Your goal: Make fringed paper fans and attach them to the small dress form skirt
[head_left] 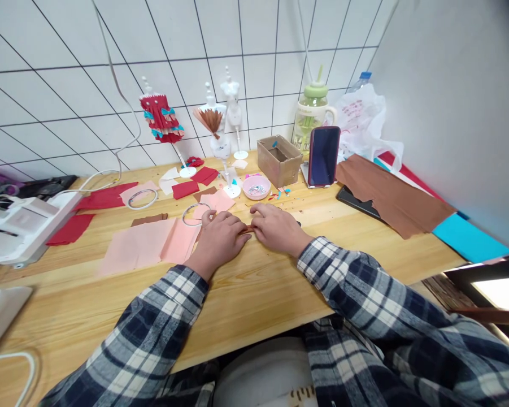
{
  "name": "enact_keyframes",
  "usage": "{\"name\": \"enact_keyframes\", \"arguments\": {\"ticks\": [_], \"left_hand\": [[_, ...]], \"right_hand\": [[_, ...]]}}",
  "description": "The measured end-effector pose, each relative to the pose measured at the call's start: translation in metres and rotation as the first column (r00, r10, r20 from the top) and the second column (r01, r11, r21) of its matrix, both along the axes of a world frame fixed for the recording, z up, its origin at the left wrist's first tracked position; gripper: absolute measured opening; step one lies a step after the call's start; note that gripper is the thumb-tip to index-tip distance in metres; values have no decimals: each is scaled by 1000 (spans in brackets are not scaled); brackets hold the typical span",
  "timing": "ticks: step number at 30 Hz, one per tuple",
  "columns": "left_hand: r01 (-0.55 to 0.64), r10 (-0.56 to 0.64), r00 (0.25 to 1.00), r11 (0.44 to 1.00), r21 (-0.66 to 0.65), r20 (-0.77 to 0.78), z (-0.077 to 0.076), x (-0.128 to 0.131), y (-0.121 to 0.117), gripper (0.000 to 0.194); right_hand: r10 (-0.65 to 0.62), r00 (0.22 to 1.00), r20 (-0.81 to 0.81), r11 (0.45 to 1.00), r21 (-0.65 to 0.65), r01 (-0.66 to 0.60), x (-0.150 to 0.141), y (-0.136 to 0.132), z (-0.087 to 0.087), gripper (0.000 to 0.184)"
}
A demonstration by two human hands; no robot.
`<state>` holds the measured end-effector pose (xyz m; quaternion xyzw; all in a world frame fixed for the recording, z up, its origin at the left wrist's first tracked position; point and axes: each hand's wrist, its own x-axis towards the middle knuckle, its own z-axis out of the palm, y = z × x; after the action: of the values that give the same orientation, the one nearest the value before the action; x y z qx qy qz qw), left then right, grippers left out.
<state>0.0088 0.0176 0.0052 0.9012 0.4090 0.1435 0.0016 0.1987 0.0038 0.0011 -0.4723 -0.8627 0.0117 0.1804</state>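
Hands: two. Left hand and right hand meet nearly tip to tip, low over the wooden table. Grip: narrow on both sides, fingers closed on one thin brown strip. Only a short length shows in the gap between the hands; its ends are covered by fingers, and the right thumb is hard to make out.

Directly beyond the grip: one pink dish of small shiny pieces, too small to count. Beyond it to the right: one cardboard box, one phone upright on a stand, one green-lidded bottle partly hidden by the phone.

Beyond and left: dress forms, three. One wears a red dress with blue bows; one carries a brown pleated piece; one is bare.

Left of grip: silvery rings, two; the nearer ring is just beside the left hand, partly covered by it. Pink sheets overlap, count unclear.

Right of grip: one large brown sheet partly covers a dark flat object, identity unclear.
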Motion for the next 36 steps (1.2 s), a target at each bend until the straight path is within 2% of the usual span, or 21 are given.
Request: {"name": "enact_keyframes", "arguments": {"ticks": [2,4,5,7,8,10,12,14,17,20,22,25,27,31,33,36], "left_hand": [[-52,53,995,998,-24,86,-1,0,-1,24],[-132,165,947,982,-135,274,-1,-2,-1,22],[-155,237,891,960,-232,387,-1,-3,-1,22],[-114,367,743,893,-436,559,-1,-4,-1,25],[-64,410,682,858,-509,606,-1,-3,-2,27],[35,437,631,809,-587,641,-1,-2,-3,29],[95,430,631,783,-615,645,-2,1,-5,31],[109,429,642,769,-630,635,-3,3,-7,32],[81,414,682,776,-626,602,-5,3,-7,33],[87,369,749,768,-634,550,-5,1,-8,34],[90,373,754,757,-647,541,-5,1,-8,33],[97,426,689,747,-657,586,-6,1,-7,31],[80,469,635,750,-657,614,-6,2,-7,29],[3,517,567,777,-629,641,-7,2,-6,26],[-4,534,528,779,-626,661,-9,3,-6,27],[7,561,479,766,-643,675,-13,4,-7,28]], "right_hand": [[10,997,-71,999,41,-7,-3,-2,4,23],[-22,967,-255,998,45,34,-6,-4,6,25],[-67,923,-379,997,3,73,-7,-4,5,33],[-199,774,-601,976,-192,102,-12,-2,1,54],[-263,689,-676,948,-314,53,-14,-1,-1,59],[-349,539,-767,860,-490,-142,-18,3,-7,51],[-374,426,-824,804,-517,-293,-20,6,-11,34],[-368,368,-854,822,-484,-301,-21,8,-13,27],[-356,375,-856,863,-455,-219,-18,9,-13,24],[-345,426,-836,863,-461,-206,-14,10,-13,21],[-334,443,-832,862,-460,-213,-13,9,-12,20],[-398,385,-832,836,-502,-221,-14,6,-9,29],[-470,353,-809,780,-568,-264,-16,4,-8,32],[-533,367,-762,670,-645,-367,-21,0,-9,29],[-556,329,-763,650,-646,-400,-22,-1,-9,32],[-572,272,-774,662,-631,-404,-25,-2,-10,38]]}}
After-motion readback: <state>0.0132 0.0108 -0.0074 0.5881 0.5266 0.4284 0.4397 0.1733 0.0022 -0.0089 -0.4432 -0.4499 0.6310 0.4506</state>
